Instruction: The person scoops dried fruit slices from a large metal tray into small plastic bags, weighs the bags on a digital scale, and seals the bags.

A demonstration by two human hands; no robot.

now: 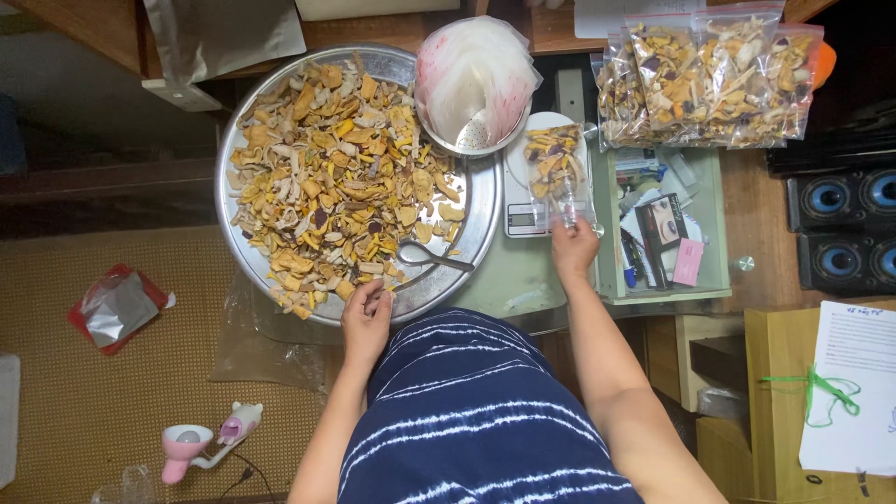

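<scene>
Clear plastic forms the small bag (557, 177) held by the right hand (573, 247), just right of the frame centre. The grip is closed: the fingertips pinch the bag's lower edge. The bag lies directly above the hand, resting on a white scale (523, 210), and contains yellow, orange and purple dried chips.

The left hand (366, 317) sits at lower centre, on the near rim of a large round metal tray (481, 201). Its fingers are curled nearly closed over a few chips at the tray edge; whether a piece is actually gripped cannot be determined. The heap of dried chips (341, 177) fills the tray above the hand. A metal spoon (434, 258) lies in the tray just right of the hand, between the two hands.

At the tray's upper right edge stands a metal bowl (476, 140) holding a stack of empty clear bags (471, 70) with red strips.

In the upper right of the frame, a row of filled clear bags (709, 79) lies side by side, each rectangular with a red closure strip along the top. Below them, a pale green tray (714, 229) carries small boxes, pens and a pink card.

At mid left, a crumpled silver and red wrapper (119, 306) lies on the woven mat. At lower right, a white printed sheet (854, 387) lies beside a green string.
</scene>
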